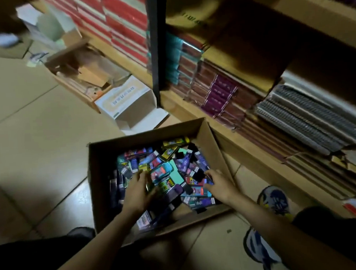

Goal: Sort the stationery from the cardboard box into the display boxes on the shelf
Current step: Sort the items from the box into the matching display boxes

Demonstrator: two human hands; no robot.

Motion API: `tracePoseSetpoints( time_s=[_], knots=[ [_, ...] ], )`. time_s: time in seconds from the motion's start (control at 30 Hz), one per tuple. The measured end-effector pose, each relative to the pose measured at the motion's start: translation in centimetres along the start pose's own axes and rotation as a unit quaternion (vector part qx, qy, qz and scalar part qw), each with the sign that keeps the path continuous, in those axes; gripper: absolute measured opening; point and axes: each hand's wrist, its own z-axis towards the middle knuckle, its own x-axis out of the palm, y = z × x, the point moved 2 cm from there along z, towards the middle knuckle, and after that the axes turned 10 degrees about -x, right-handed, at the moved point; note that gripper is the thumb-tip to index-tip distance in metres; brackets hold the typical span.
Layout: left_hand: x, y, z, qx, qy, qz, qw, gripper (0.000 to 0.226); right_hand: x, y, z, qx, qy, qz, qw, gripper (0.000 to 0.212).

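- The left hand point(138, 191) lies on the heap of small coloured packs point(165, 173) in the cardboard box point(144, 138). Its fingers point(143, 176) are bent over them, but I cannot tell whether they grip a pack or only press down. If they scoop loosely, several kinds come up together and the sorting gets muddled.
- The right hand point(219, 183) reaches in near the box's right wall, fingertips buried among the packs. I cannot tell its hold either. Digging there could push packs up and over the low near corner, onto the floor point(38, 143) beside the shoe point(275, 200), where a step would crush them.
- The packs lie crossed and piled at all angles. Pulling one from underneath likely drags its neighbours along or bends a thin carton.
- The light is dim and many packs are dark purple or black, so similar designs are easy to mix.
- Just beyond the cardboard box, a white display box point(129, 104) lies on its side on the floor, open and apparently holding nothing. Packs dropped in as it lies would probably slide out.
- The shelf point(246, 149) on the right is packed tight with notebooks point(309, 118). An arm swinging across could knock the overhanging stacks.
- Farther off, an open carton point(81, 76) of scraps could swallow a stray pack.
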Motion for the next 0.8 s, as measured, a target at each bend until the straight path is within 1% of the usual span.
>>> tracePoseSetpoints(
  time_s=[0.03, 0.1, 0.13, 0.2, 0.27, 0.37, 0.43, 0.5, 0.6, 0.7, 0.77, 0.8],
  knots=[
    [0.2, -0.1, 0.6, -0.006, -0.016, 0.012, 1.000, 0.067, 0.5, -0.3, 0.7, -0.007, -0.004, 0.005, 1.000, 0.050],
    [0.7, 0.1, 1.7, -0.064, -0.039, 0.004, 0.997, 0.077, 1.1, -0.4, 2.0, -0.010, -0.022, 0.052, 0.998, 0.055],
    [1.1, 0.4, 2.2, -0.093, -0.045, -0.010, 0.995, 0.078, 1.4, -0.4, 2.7, -0.001, -0.039, 0.082, 0.996, 0.056],
    [2.0, 0.9, 2.4, -0.118, -0.047, -0.008, 0.992, 0.080, 1.8, -0.3, 4.0, 0.021, -0.077, 0.122, 0.989, 0.061],
    [3.1, 1.5, 2.5, -0.104, -0.041, 0.017, 0.994, 0.084, 2.5, -0.5, 5.4, 0.029, -0.088, 0.111, 0.989, 0.067],
    [4.1, 1.7, 2.2, -0.063, -0.036, 0.037, 0.997, 0.087, 4.0, -0.6, 6.5, 0.047, -0.068, 0.027, 0.996, 0.073],
    [4.7, 1.7, 1.7, -0.036, -0.030, 0.056, 0.997, 0.088, 5.0, -0.4, 6.6, 0.059, -0.096, 0.013, 0.994, 0.073],
    [5.3, 1.5, 0.8, -0.016, -0.024, 0.070, 0.997, 0.084, 5.4, 0.0, 6.4, 0.066, -0.146, 0.044, 0.986, 0.066],
    [5.8, 1.1, -0.2, 0.005, -0.024, 0.044, 0.999, 0.074, 5.4, 0.1, 6.1, 0.060, -0.196, 0.069, 0.976, 0.045],
    [5.5, 0.6, -0.5, 0.012, -0.051, -0.004, 0.999, 0.049, 5.1, -0.3, 5.9, 0.056, -0.194, 0.070, 0.977, 0.034],
    [4.8, 0.5, -0.2, -0.013, -0.068, -0.056, 0.996, 0.036, 4.9, -0.5, 5.9, 0.057, -0.181, 0.099, 0.977, 0.028],
    [4.4, 0.4, 0.2, -0.028, -0.080, -0.079, 0.993, 0.033, 4.8, -0.6, 5.9, 0.058, -0.172, 0.113, 0.977, 0.026]
  ],
)
